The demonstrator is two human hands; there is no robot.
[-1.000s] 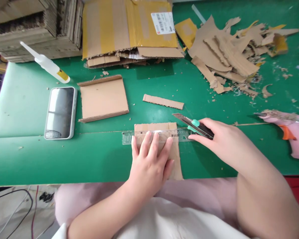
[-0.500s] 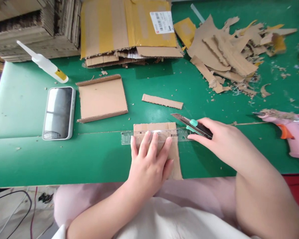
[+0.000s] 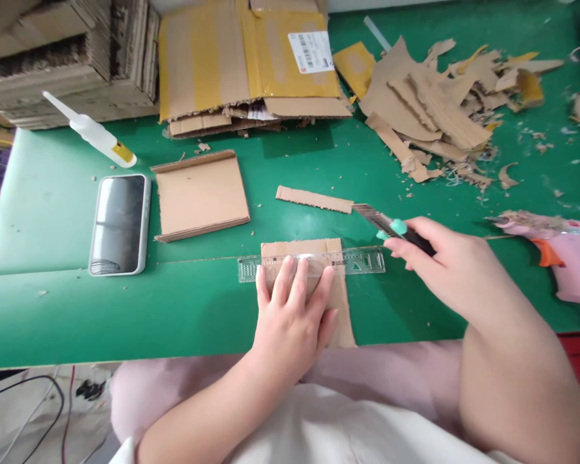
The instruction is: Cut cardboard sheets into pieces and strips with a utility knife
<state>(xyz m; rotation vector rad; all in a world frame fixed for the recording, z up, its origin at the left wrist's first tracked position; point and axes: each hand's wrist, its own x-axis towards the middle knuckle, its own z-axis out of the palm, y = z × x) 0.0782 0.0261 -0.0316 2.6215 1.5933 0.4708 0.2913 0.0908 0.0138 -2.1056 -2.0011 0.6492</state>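
Note:
Fingers spread, my left hand [image 3: 292, 309] presses flat on a clear plastic ruler [image 3: 367, 260]. The ruler lies across a small piece of cardboard [image 3: 341, 309] at the table's front edge; my hand hides part of both. My right hand [image 3: 444, 258] is closed round a black and teal utility knife [image 3: 384, 225]. Its blade is out and points up and left, off to the right of the cardboard. The blade tip appears by the right end of a narrow cardboard strip [image 3: 314, 199]; I cannot tell if they touch.
A folded cardboard tray [image 3: 203, 196], a phone [image 3: 119, 225] and a white bottle [image 3: 94, 136] lie left. Behind are a taped cardboard stack [image 3: 207, 64] and a scrap pile [image 3: 430, 103]. A pink glue gun [image 3: 568, 251] lies right on the green table [image 3: 174, 316].
My right hand has moved right with the knife, away from the ruler's end, which now shows. My left hand stays on the ruler. The whole view has shifted slightly.

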